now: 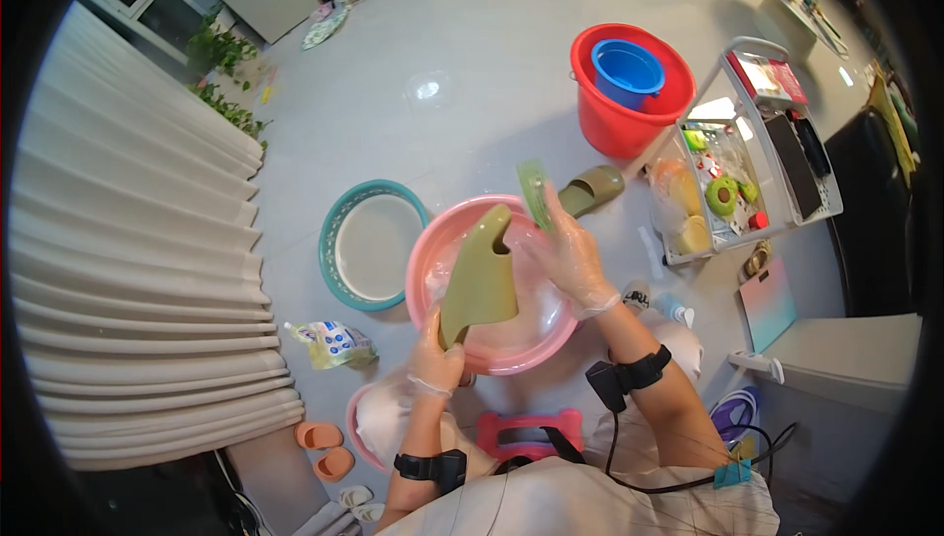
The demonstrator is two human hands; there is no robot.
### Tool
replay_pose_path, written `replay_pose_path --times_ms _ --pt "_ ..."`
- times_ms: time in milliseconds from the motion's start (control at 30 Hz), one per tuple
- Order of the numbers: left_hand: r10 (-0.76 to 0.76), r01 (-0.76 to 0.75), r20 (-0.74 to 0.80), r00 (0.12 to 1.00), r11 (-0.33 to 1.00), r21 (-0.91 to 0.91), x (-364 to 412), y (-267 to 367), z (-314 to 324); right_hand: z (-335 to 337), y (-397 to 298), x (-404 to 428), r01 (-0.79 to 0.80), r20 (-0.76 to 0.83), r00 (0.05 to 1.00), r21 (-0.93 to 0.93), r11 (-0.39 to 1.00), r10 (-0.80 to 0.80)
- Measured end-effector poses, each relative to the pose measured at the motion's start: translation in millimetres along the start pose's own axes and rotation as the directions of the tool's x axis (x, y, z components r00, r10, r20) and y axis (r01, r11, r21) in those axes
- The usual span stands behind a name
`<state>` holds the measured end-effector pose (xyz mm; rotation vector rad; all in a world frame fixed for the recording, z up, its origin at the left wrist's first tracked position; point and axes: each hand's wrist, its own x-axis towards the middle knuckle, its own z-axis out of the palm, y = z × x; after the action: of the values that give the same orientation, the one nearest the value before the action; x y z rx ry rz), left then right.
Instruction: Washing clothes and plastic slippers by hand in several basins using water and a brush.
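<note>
My left hand [436,360], in a clear thin glove, grips one end of an olive-green slipper [481,289], which is tilted above a pink basin [501,363] holding water. My right hand [571,256], gloved likewise, holds a green scrub brush [534,193] over the basin's far right rim. Just beyond that rim, another olive-green slipper [594,189] lies on the floor.
A teal-rimmed basin [332,289] and a detergent pouch [335,344] lie at left. A red bucket [619,134] with a blue bucket [627,75] inside stands far right, near a white trolley [719,248]. A pump bottle [675,309] stands by my right knee.
</note>
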<state>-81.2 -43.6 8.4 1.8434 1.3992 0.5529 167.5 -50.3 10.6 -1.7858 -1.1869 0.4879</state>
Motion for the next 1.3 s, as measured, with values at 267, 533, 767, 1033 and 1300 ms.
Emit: replay_pose_path --times_ms 267,533,767,1033,1300 --pt "0.369 -0.387 0.122 0.921 0.901 0.196 37.2 3.2 -1.0 -44.5 -7.1 18.3 -0.030 0.206 0.979 0.205 0.978 -0.013" --pt "0.264 -0.275 -0.086 0.961 0.950 -0.148 58.9 0.9 -0.8 -169.7 -21.3 78.3 0.210 -0.257 0.934 -0.163 0.964 -0.247" --pt "0.338 -0.337 0.077 0.938 0.941 -0.022 61.2 29.6 6.4 -165.0 177.6 95.5 0.112 -0.041 0.980 -0.696 0.710 -0.195" --pt "0.315 -0.345 0.162 0.935 0.913 0.216 59.7 31.3 -0.1 -54.1 322.0 60.5 -0.238 0.248 0.783 -0.728 0.643 0.570" --pt "0.172 -0.287 0.312 0.934 0.883 0.371 65.4 24.7 8.5 24.9 346.0 120.3 -0.458 -0.036 0.836 -0.593 0.662 0.547"
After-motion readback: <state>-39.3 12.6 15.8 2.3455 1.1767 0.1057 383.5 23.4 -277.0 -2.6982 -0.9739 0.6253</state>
